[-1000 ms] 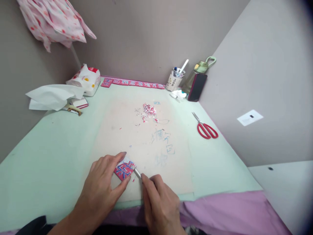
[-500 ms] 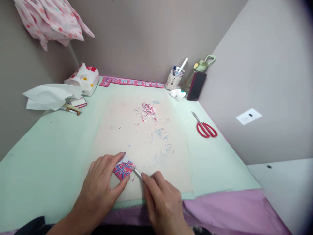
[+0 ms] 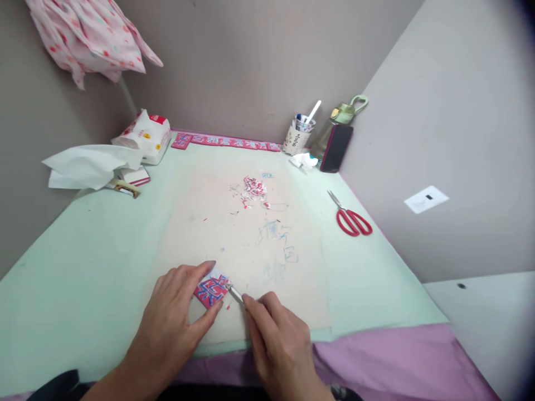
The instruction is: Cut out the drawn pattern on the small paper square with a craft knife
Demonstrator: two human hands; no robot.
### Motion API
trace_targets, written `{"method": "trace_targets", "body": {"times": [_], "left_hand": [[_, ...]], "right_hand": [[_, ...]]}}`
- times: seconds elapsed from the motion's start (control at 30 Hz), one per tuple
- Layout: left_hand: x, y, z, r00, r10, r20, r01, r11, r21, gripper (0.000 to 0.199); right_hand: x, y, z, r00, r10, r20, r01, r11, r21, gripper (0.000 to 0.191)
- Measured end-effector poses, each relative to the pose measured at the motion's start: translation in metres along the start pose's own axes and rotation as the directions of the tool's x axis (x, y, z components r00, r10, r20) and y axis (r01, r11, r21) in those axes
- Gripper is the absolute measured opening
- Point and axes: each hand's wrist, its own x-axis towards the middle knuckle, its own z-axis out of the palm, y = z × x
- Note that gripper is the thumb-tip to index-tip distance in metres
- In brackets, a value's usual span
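Between the thumb and fingers of my left hand (image 3: 179, 306) a small square carving block (image 3: 212, 291) is held down on the beige board (image 3: 288, 312). Its face is red, with blue-outlined character strokes and a pale carved corner. My right hand (image 3: 280, 334) is closed round a slim silver carving knife (image 3: 236, 294), whose tip touches the block's right corner. The knife's handle is mostly hidden inside the hand. Small shavings (image 3: 228, 306) lie just beside the block. Farther back on the board is a pile of red and white shavings (image 3: 253, 189).
Red-handled scissors (image 3: 353, 221) lie at the right. Along the back edge runs a row of carved red blocks (image 3: 234, 142). A pen cup (image 3: 296, 136), green bottle (image 3: 345, 114) and phone (image 3: 336, 147) stand back right. A tissue pack (image 3: 146, 136) and utility knife (image 3: 125, 188) are at the left.
The knife tip has shifted very slightly at the block's right corner. Both hands keep their hold, and the view has moved a little.
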Motion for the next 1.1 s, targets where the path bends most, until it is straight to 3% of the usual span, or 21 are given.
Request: {"method": "trace_targets", "body": {"times": [0.53,0.83,1.1], "left_hand": [[0.0,-0.001,0.001,1.0,-0.004,0.016,0.005,1.0,-0.008,0.04],[0.0,-0.001,0.0,0.999,0.029,0.026,-0.03,0.999,0.019,0.038],[-0.001,-0.002,0.001,1.0,0.02,0.022,-0.02,1.0,0.016,0.038]], "right_hand": [[0.002,0.0,0.001,0.999,-0.036,-0.009,0.035,0.997,-0.065,0.029],[0.007,0.006,-0.007,0.98,0.186,-0.067,-0.166,0.957,0.238,0.023],[0.001,0.007,-0.012,0.997,0.079,0.026,-0.083,0.973,0.214,0.023]]}}
